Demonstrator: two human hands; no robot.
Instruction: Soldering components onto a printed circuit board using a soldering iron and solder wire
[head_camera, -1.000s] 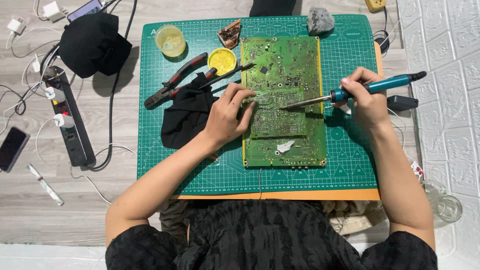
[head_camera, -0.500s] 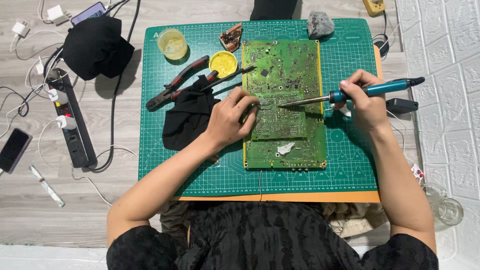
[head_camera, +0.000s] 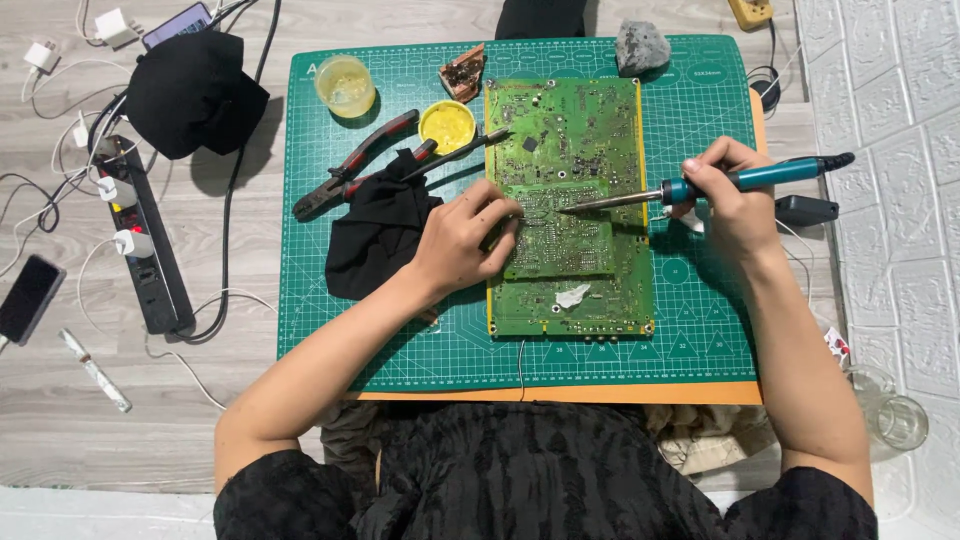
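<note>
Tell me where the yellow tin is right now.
In the head view, the yellow tin sits on the green cutting mat, just left of the circuit board's top corner, above the black cloth.

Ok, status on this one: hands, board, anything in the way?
Left hand flat on circuit board. Right hand grips soldering iron, tip at mid-board. Black cloth beside board, nothing blocking.

dark phone screen (head_camera: 30, 298) far left on floor, 2nd phone (head_camera: 178, 23) top left
</note>
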